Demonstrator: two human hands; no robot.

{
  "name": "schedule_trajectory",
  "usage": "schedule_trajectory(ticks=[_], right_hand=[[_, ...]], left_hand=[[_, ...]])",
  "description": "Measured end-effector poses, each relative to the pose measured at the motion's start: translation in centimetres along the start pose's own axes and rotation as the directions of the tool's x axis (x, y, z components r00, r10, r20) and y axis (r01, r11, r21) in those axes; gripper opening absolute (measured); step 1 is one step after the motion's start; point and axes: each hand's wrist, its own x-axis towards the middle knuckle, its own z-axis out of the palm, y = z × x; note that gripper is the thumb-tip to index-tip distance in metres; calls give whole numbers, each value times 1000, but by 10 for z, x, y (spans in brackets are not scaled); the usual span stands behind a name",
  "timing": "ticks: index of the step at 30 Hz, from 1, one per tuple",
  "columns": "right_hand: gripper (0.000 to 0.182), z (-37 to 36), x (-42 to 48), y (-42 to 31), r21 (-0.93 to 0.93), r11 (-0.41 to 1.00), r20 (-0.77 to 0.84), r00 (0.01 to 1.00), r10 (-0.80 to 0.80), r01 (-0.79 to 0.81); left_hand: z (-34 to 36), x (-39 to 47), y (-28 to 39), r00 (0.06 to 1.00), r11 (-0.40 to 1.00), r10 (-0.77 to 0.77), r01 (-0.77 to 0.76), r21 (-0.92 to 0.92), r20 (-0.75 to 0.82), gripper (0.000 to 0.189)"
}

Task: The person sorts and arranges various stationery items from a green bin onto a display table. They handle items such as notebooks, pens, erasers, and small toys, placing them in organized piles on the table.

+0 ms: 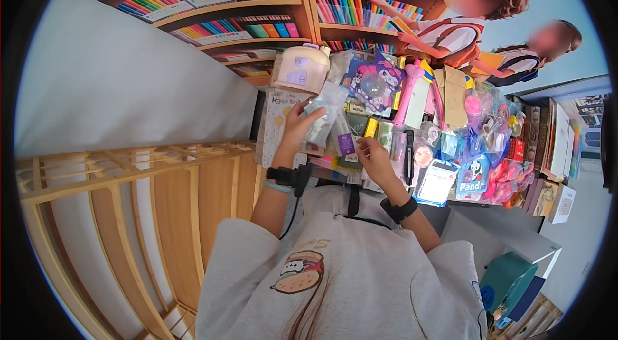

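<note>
My left hand [300, 124] grips a clear plastic bag [329, 107] with small pale contents that I cannot make out. Just right of the bag lies a slim clear packet with a purple label [345, 143]. My right hand [376, 162] is beside that packet, its fingers loosely curled; whether the fingertips touch it is unclear. Under the left wrist is a white card with balloon drawings [274, 124]. Close to the right hand are a yellow box [371, 127] and a black utility knife [409, 156].
Behind stands a cream toaster-shaped case [303, 69]. A purple character pack [375, 80], a pink wand [410, 91], a paper bag [455, 98] and a panda pouch [473, 177] crowd the right. Books [555, 142] line the far right. Bookshelves [304, 2] and two people look printed.
</note>
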Motion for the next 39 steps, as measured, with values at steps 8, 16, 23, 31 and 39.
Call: schedule_trajectory(ticks=[8, 16, 23, 31, 39], right_hand=[[23, 3, -3, -1, -20, 998, -3, 998, 64, -64], [21, 12, 0, 3, -67, 997, 8, 999, 37, -36], [22, -5, -13, 7, -14, 993, -22, 993, 114, -114], [22, -48, -61, 42, 92, 942, -203, 920, 336, -323], [22, -66, -110, 61, 209, 854, -373, 769, 519, -476]], left_hand=[[25, 13, -23, 879, 799, 441, -294, 525, -180, 71], [28, 2, -27, 829, 722, 558, -470, 508, -26, 57], [30, 5, -37, 831, 736, 550, -433, 520, -87, 50], [15, -7, -27, 927, 950, 309, -289, 117, -214, 49], [43, 7, 34, 669, 658, 735, -662, 359, -114, 42]])
